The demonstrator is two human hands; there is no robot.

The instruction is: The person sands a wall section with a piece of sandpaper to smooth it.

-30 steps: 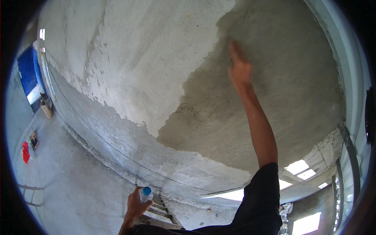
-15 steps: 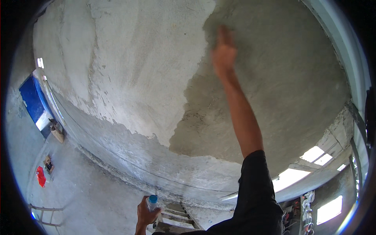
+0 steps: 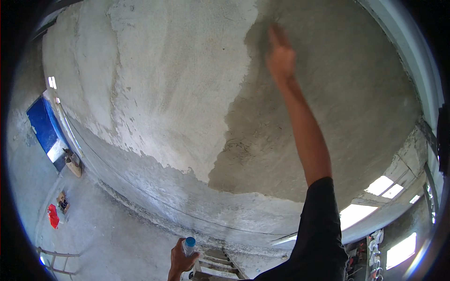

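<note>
At the lower middle my left hand is wrapped round a clear plastic bottle with a blue cap, held upright. My right arm, in a black short sleeve, reaches far up to a plastered wall surface. There my right hand, slightly blurred, has its fingers stretched out over the darker, damp-looking plaster, close to its ragged edge with the pale part. I see nothing held in it; whether it touches the plaster I cannot tell.
A wooden ladder stands below my left hand. On the floor at the left lie a red bag and a sack near a blue door. A cable runs along the wall. Bright openings show at the right.
My right hand has shifted slightly right across the damp plaster. The whole view has turned a little, so the left hand with the bottle appears slightly farther right.
</note>
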